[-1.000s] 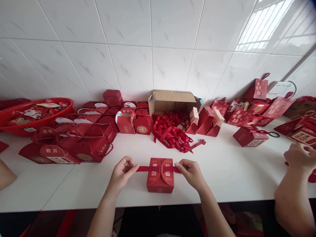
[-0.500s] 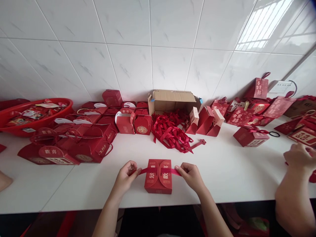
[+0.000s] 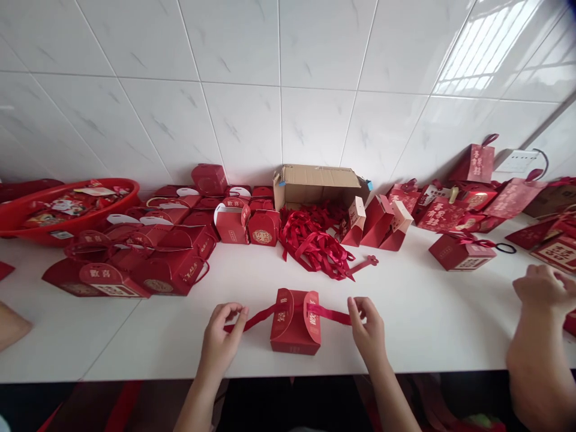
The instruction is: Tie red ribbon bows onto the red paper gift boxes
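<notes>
A small red gift box (image 3: 295,342) stands in front of me near the table's edge, its two rounded top flaps tilted up and apart. Through the slots in the flaps runs a red ribbon (image 3: 333,314), with one end out to each side. On the left, my left hand (image 3: 224,333) pinches one ribbon end between thumb and fingers. My right hand (image 3: 368,330) has its thumb and fingers closed at the other end. Neither hand touches the box itself.
Behind the box, a pile of red ribbons (image 3: 315,243) spills from a cardboard box (image 3: 321,176). Several red gift boxes (image 3: 171,279) and a red basin (image 3: 130,195) of packets stand left. More boxes (image 3: 463,255) and a co-worker's hand (image 3: 542,291) are at right.
Both hands have drawn slightly outward with the ribbon ends. The box's top flaps have risen and parted. The view has shifted a little.
</notes>
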{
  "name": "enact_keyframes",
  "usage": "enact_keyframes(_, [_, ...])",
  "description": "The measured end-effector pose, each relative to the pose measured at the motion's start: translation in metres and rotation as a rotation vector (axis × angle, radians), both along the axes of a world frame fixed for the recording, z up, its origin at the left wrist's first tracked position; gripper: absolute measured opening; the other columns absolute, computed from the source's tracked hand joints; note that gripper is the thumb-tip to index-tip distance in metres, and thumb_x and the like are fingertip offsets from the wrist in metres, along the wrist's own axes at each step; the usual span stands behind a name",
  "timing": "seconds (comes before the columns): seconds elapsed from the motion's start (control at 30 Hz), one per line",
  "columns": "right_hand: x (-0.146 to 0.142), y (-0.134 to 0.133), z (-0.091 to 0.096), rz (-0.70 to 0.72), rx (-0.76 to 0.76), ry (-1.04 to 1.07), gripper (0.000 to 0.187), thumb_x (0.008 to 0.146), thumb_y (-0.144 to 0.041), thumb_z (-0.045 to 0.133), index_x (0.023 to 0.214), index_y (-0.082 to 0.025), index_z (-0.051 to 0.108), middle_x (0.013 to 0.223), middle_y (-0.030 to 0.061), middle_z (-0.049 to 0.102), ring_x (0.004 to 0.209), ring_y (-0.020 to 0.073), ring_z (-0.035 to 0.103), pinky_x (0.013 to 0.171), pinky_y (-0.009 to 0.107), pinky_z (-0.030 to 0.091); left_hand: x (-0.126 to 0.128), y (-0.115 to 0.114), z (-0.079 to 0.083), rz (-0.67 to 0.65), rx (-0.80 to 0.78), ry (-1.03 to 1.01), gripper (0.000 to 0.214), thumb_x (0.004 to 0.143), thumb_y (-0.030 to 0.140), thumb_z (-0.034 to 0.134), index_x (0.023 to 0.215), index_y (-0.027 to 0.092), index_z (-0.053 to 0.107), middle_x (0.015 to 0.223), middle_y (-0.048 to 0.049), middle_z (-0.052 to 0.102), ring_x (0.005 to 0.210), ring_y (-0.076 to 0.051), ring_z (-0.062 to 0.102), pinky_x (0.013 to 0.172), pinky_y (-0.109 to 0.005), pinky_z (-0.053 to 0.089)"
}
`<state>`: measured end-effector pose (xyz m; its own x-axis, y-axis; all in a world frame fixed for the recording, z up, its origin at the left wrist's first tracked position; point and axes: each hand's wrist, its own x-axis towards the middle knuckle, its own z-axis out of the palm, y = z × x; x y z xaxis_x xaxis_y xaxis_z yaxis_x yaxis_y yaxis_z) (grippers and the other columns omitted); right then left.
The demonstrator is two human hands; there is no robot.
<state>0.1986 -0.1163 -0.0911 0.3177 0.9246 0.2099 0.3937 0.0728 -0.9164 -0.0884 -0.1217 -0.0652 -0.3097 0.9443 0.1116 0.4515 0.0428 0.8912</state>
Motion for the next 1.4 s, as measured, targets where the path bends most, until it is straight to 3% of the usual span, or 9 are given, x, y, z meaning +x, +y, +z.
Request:
enact_keyframes(0.17, [-0.005, -0.026, 0.004, 0.403, -0.301, 0.100, 0.054, 0.089, -0.059, 0.039, 0.068, -0.017, 0.065, 0.046, -0.0029, 0.032, 0.044, 0.0131, 0.037, 0.047, 0.026, 0.029, 0.009, -0.025, 0.016, -0.390, -0.237, -0.066, 0.017, 0.078, 0.035, 0.059, 0.083, 0.025, 0.073, 0.078, -0.0050, 0.071, 0.085, -0.029, 0.065, 0.075, -0.032, 0.048])
enact_keyframes(0.3, [-0.015, -0.029, 0.000, 0.470, -0.369, 0.109, 0.045, 0.087, -0.056, 0.046, 0.087, -0.018, 0.070, 0.049, -0.0020, 0.042, 0.046, 0.0145, 0.042, 0.045, 0.026, 0.031, 0.026, -0.025, 0.007, -0.435, -0.170, -0.096, 0.025, 0.075, 0.025, 0.061, 0.097, 0.031, 0.071, 0.084, -0.0059, 0.070, 0.084, -0.028, 0.065, 0.074, -0.032, 0.047])
enact_keyframes(0.4, [-0.021, -0.023, -0.004, 0.351, -0.277, 0.357, 0.045, 0.086, -0.056, 0.050, 0.110, -0.020, 0.063, 0.071, 0.0025, 0.059, 0.050, 0.0124, 0.044, 0.047, 0.026, 0.037, 0.033, -0.015, -0.006, -0.335, -0.147, -0.262, 0.034, 0.076, 0.027, 0.062, 0.109, 0.027, 0.066, 0.094, -0.0058, 0.067, 0.081, -0.023, 0.062, 0.075, -0.032, 0.048])
enact_keyframes(0.53, [-0.025, -0.015, -0.008, 0.219, -0.153, 0.828, 0.038, 0.084, -0.050, 0.057, 0.115, -0.027, 0.060, 0.109, 0.0064, 0.062, 0.065, 0.0115, 0.054, 0.057, 0.027, 0.048, 0.035, -0.001, -0.012, -0.153, -0.110, -0.876, 0.043, 0.078, 0.031, 0.063, 0.121, 0.026, 0.057, 0.104, -0.0049, 0.065, 0.093, -0.018, 0.062, 0.077, -0.030, 0.050])
enact_keyframes(0.7, [-0.026, -0.011, -0.015, 0.134, -0.099, 1.149, 0.018, 0.079, -0.038, 0.069, 0.094, -0.029, 0.066, 0.095, 0.0007, 0.066, 0.077, 0.0137, 0.061, 0.065, 0.028, 0.053, 0.034, 0.008, -0.007, 0.175, -0.158, -1.323, 0.017, 0.084, 0.022, 0.059, 0.099, 0.019, 0.067, 0.076, -0.0025, 0.066, 0.063, -0.010, 0.062, 0.052, -0.019, 0.049])
enact_keyframes(0.93, [-0.025, -0.014, -0.010, 0.034, -0.116, 1.296, 0.015, 0.074, -0.031, 0.075, 0.077, -0.022, 0.065, 0.068, -0.0035, 0.059, 0.062, 0.0107, 0.059, 0.059, 0.024, 0.053, 0.033, 0.002, -0.005, 0.285, -0.150, -1.366, 0.019, 0.090, 0.021, 0.052, 0.088, 0.015, 0.070, 0.064, -0.0015, 0.062, 0.057, -0.009, 0.061, 0.045, -0.017, 0.046])
enact_keyframes(1.1, [-0.018, -0.012, 0.003, -0.066, -0.038, 1.287, 0.019, 0.067, -0.028, 0.081, 0.067, -0.018, 0.064, 0.065, -0.0044, 0.060, 0.055, 0.0066, 0.056, 0.058, 0.020, 0.052, 0.024, 0.001, 0.006, 0.247, 0.057, -1.119, 0.031, 0.074, 0.040, 0.071, 0.094, 0.016, 0.072, 0.062, 0.0010, 0.059, 0.058, -0.008, 0.055, 0.052, -0.017, 0.048])
enact_keyframes(1.23, [-0.009, -0.007, 0.019, -0.116, 0.103, 1.118, 0.019, 0.071, -0.035, 0.077, 0.078, -0.019, 0.070, 0.085, 0.0013, 0.067, 0.064, 0.0088, 0.058, 0.062, 0.024, 0.053, 0.016, 0.009, 0.027, 0.315, 0.270, -0.927, 0.038, 0.060, 0.041, 0.082, 0.087, 0.017, 0.074, 0.073, 0.0012, 0.064, 0.063, -0.007, 0.053, 0.060, -0.019, 0.048])
enact_keyframes(1.4, [-0.002, 0.007, 0.051, -0.090, 0.279, 0.782, 0.020, 0.078, -0.036, 0.070, 0.089, -0.019, 0.070, 0.077, 0.0015, 0.064, 0.064, 0.0107, 0.056, 0.062, 0.027, 0.049, 0.014, 0.022, 0.060, 0.166, 0.471, -0.721, 0.030, 0.072, 0.043, 0.073, 0.088, 0.018, 0.075, 0.073, -0.0016, 0.067, 0.067, -0.010, 0.056, 0.059, -0.021, 0.045])
